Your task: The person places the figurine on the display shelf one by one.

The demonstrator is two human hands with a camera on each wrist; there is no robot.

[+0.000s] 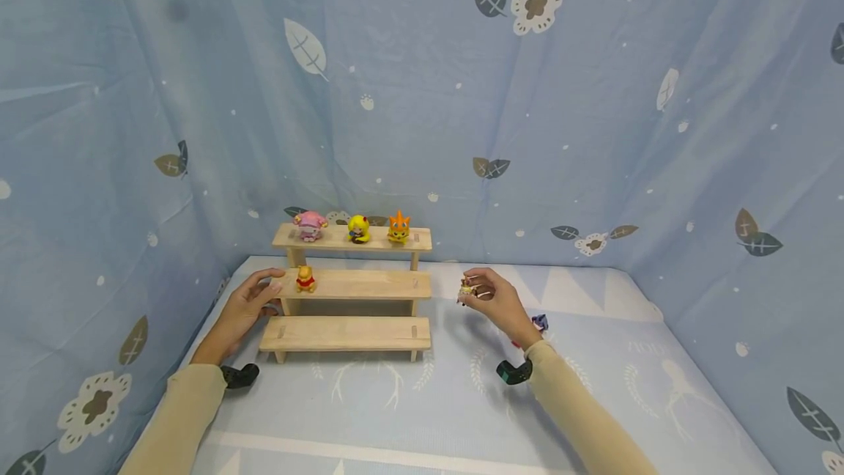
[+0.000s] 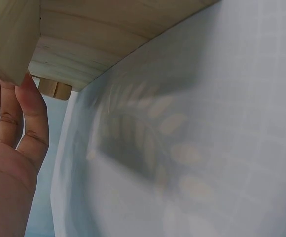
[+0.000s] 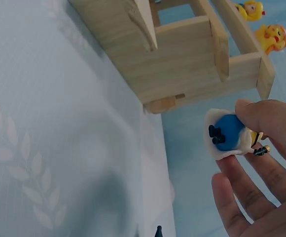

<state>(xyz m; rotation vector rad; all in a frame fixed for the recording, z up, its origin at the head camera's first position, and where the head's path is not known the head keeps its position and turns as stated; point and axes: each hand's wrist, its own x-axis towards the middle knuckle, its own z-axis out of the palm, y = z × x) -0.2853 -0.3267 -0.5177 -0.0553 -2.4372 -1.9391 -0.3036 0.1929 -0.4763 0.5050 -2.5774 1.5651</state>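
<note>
A three-step wooden stand sits on the pale blue cloth. Its top step carries a pink figure, a yellow figure and an orange spiky figure. A small yellow bear in red stands at the left of the middle step. My left hand rests with straight fingers against the stand's left end, beside the bear; its fingers touch the wood. My right hand pinches a small white and blue figure, also visible in the head view, just right of the stand.
A small purple toy lies on the cloth behind my right wrist. Blue leaf-print fabric hangs as walls on the left, back and right. The stand's bottom step has nothing on it.
</note>
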